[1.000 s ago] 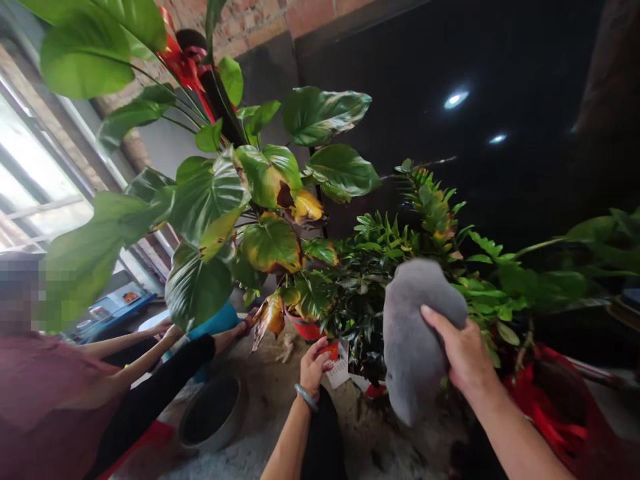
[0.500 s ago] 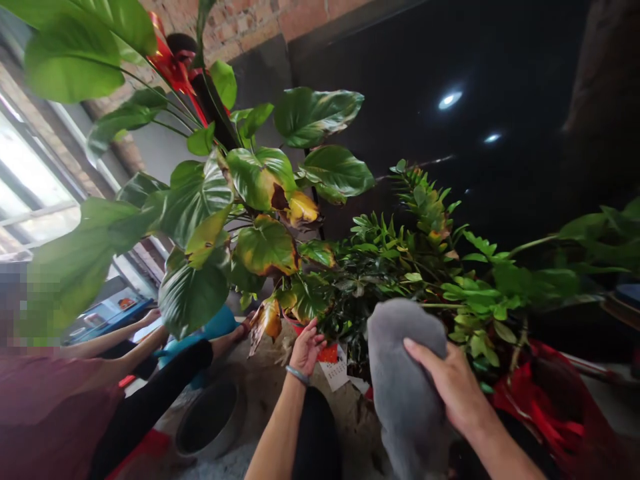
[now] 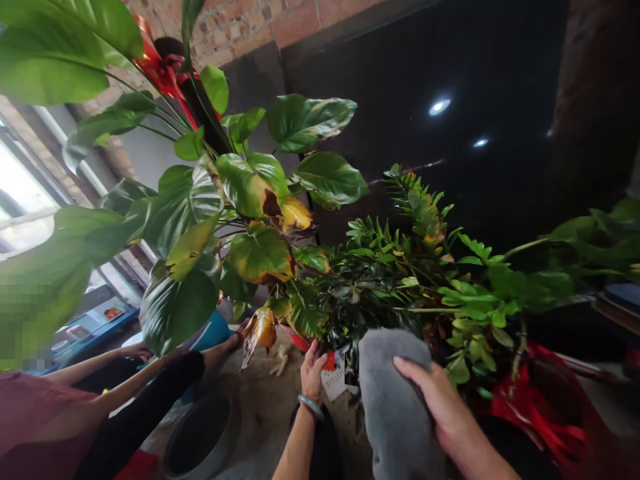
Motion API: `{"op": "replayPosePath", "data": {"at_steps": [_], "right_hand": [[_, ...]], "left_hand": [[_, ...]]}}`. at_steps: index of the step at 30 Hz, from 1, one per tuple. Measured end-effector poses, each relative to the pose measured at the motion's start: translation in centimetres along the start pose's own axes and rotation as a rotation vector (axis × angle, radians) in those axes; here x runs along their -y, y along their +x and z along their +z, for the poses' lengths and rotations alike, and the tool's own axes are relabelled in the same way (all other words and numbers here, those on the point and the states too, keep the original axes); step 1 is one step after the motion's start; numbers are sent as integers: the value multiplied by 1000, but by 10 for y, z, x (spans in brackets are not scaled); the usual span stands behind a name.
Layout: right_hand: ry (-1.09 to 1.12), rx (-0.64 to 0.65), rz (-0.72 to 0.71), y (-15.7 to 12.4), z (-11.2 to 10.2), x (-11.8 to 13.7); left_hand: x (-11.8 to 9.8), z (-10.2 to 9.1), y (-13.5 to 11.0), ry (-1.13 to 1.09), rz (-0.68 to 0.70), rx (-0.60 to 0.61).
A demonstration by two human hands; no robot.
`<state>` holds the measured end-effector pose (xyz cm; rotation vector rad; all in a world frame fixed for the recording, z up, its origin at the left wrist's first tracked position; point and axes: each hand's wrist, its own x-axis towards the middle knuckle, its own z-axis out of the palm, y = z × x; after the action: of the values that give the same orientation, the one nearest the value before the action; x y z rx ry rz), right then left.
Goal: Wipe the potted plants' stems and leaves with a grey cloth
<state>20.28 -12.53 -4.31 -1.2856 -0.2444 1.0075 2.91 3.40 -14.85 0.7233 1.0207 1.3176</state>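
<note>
My right hand (image 3: 445, 400) grips a soft grey cloth (image 3: 395, 407), thumb on its near face, other fingers hidden behind. The cloth hangs in front of the leafy plants. My left hand (image 3: 313, 373), with a bangle (image 3: 311, 407) on its wrist, reaches forward with fingers stretched out and slightly bent. Its fingertips are close to a red pot (image 3: 299, 340) under the big-leaved plant (image 3: 260, 253); whether they touch it I cannot tell. Several of that plant's lower leaves are yellow and brown at the edges. A printed card (image 3: 334, 381) lies just right of my left hand.
At left, another person's arms (image 3: 120, 387) reach toward a blue container (image 3: 213, 333). A dark bucket (image 3: 200, 433) stands on the floor. Bushy green plants (image 3: 390, 260) line the dark wall panel (image 3: 425, 80). A red bag (image 3: 535, 400) sits at the right.
My left hand has moved slightly right and down, its fingers closer together and nearer the red pot. The right hand has lowered the grey cloth a little. The view has shifted slightly.
</note>
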Motion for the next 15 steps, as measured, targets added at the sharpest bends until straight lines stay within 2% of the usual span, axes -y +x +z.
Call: {"op": "replayPosePath", "data": {"at_steps": [3, 5, 6, 9, 11, 13, 15], "right_hand": [[97, -50, -177, 17, 13, 44], [185, -65, -188, 30, 25, 60], [218, -44, -139, 34, 29, 61], [181, 61, 103, 32, 33, 33], [61, 68, 187, 19, 26, 4], [-58, 21, 174, 3, 16, -15], [-124, -19, 106, -7, 9, -14]], "left_hand": [[-2, 4, -1, -27, -15, -23], [-4, 7, -2, -48, -28, -36], [-5, 8, -3, -53, -37, -37], [-8, 11, -5, -67, -67, -32], [-11, 12, -7, -91, -80, -37], [-14, 14, -9, -115, -102, -38], [-17, 15, -10, -131, -124, -24]]}}
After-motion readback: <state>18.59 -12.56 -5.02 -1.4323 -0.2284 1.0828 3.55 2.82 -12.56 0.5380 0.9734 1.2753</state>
